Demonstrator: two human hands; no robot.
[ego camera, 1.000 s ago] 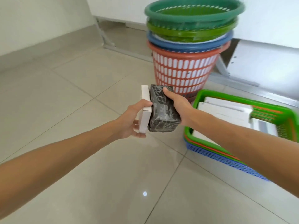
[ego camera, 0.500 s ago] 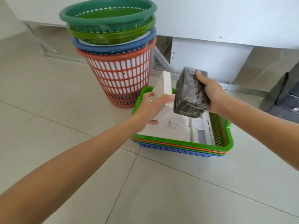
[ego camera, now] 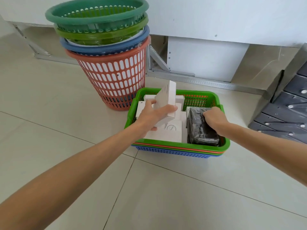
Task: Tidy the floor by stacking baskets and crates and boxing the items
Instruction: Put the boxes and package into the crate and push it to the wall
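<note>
A stack of crates stands on the tiled floor, a green crate (ego camera: pixel 176 144) on top of orange and blue ones. Several white boxes lie inside it. My left hand (ego camera: pixel 153 114) grips a flat white box (ego camera: pixel 167 99), tilted on edge above the crate's left half. My right hand (ego camera: pixel 213 117) presses on a black plastic-wrapped package (ego camera: pixel 200 130) that lies in the crate's right side. Behind the crate at the left stands a stack of round baskets (ego camera: pixel 110 75), orange at the bottom, then blue, light green and dark green.
A white panel with a metal rail (ego camera: pixel 207 83) runs along the back. Dark grey moulded trays (ego camera: pixel 285 112) are piled at the right edge. Bare floor tiles spread in front and to the left.
Both hands moved down towards the crate. The black package went from mid-air into the crate's right side. The white box came lower over the left half.
</note>
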